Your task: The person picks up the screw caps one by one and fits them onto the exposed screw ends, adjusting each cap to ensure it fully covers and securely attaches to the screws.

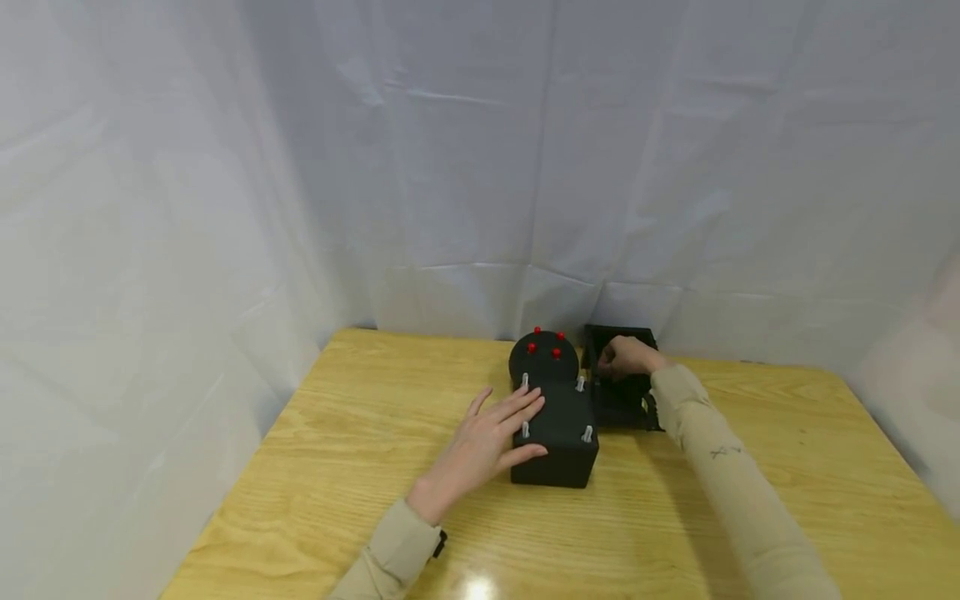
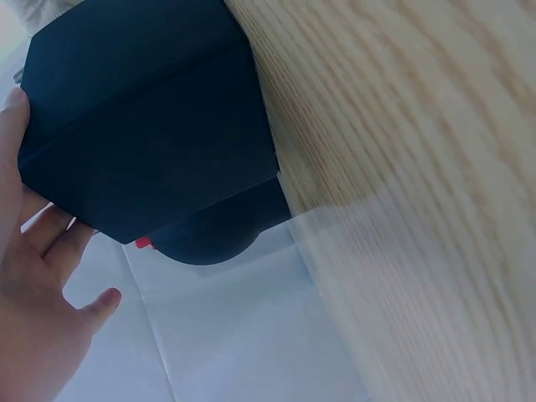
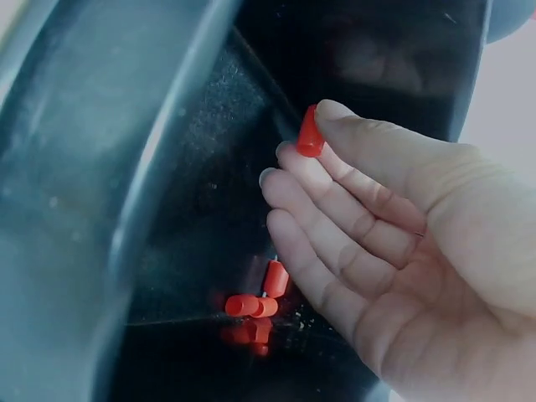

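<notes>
Below, wooden table (image 1: 360, 433), white drapes (image 1: 225, 167).

Red peg (image 3: 309, 134): small cylinder, pinched at right hand (image 1: 626, 357) fingertips, inside black tray (image 1: 619, 400); tray far right of block
Loose pegs (image 3: 255, 304): several red, lying in tray corner
Black block (image 1: 558, 429): square, four white pins; left hand (image 1: 480, 446) flat against its left side

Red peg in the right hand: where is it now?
Right wrist view: the red peg is pinched at the right hand's fingertips, inside the black tray, above the loose red pegs.
</notes>
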